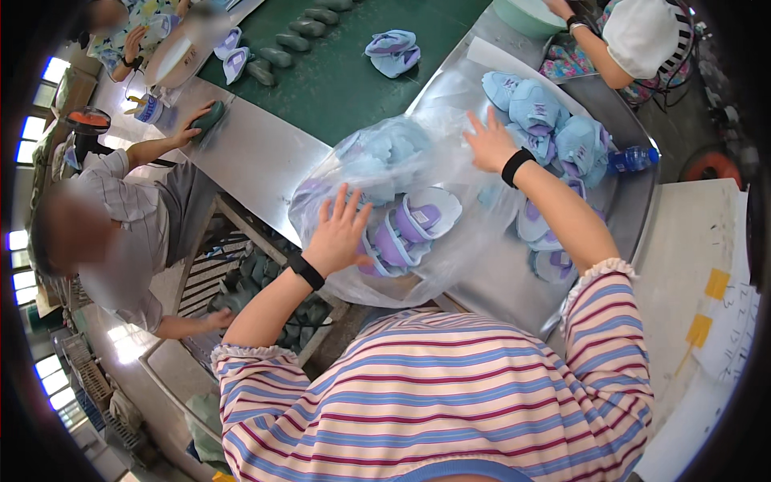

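A clear plastic bag lies on the metal table in front of me, holding several light-blue and purple shoe uppers. My left hand rests against the bag's left side with its fingers spread. To the right, my right hand is open above the bag's far right part, fingers apart. Just beyond it is a pile of light-blue shoe uppers. More uppers, showing purple linings, lie below that pile. Neither hand is closed around anything.
A green conveyor belt carries a pair of blue uppers and several dark shoe lasts. A blue-capped bottle lies at the right table edge. Co-workers are at left and far right. A metal crate of lasts stands at lower left.
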A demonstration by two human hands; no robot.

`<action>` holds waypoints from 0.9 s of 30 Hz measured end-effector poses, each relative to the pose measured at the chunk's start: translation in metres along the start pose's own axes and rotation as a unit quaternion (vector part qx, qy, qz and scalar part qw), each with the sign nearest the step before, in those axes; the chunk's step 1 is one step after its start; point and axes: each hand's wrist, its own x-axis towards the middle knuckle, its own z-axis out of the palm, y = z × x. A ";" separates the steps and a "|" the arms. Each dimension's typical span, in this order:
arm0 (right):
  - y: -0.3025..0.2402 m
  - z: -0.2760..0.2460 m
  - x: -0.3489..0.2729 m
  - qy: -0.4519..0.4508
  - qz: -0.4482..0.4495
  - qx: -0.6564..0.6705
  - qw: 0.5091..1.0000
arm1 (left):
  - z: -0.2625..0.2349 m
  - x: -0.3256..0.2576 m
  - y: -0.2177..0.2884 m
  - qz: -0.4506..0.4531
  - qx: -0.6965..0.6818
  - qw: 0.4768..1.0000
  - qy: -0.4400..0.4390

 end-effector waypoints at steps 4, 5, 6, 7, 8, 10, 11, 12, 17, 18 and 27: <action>-0.010 0.003 0.003 0.177 0.040 0.138 0.974 | 0.001 0.005 0.058 0.101 0.047 0.991 -0.074; -0.020 0.001 0.001 0.226 0.024 0.158 0.961 | 0.019 0.013 0.066 0.087 0.056 0.994 -0.045; -0.032 -0.004 -0.002 0.272 -0.019 0.152 0.950 | 0.048 0.022 0.069 0.070 0.070 0.995 -0.016; -0.045 -0.006 -0.008 0.315 -0.055 0.144 0.936 | 0.054 0.029 0.070 0.061 0.083 0.995 0.012; -0.056 -0.009 -0.016 0.357 -0.091 0.136 0.920 | 0.059 0.032 0.065 0.059 0.030 0.997 -0.035; -0.074 -0.026 -0.039 0.339 -0.188 0.232 0.892 | 0.051 0.045 0.050 0.046 -0.081 0.988 -0.127; -0.080 -0.030 -0.053 0.342 -0.191 0.259 0.883 | 0.059 0.043 0.029 0.076 -0.150 0.983 -0.073; -0.079 -0.029 -0.065 0.327 -0.183 0.277 0.885 | 0.037 0.042 0.018 0.043 -0.336 0.938 -0.072; -0.054 -0.009 -0.081 0.339 0.013 0.404 0.850 | -0.025 0.015 -0.010 -0.056 -0.833 0.551 -0.015; -0.053 -0.018 -0.078 0.361 0.005 0.432 0.826 | -0.022 0.014 -0.011 -0.043 -0.856 0.514 0.019; -0.035 -0.051 -0.053 -0.004 -0.120 0.335 0.934 | -0.055 0.024 0.000 0.019 -0.927 0.361 0.097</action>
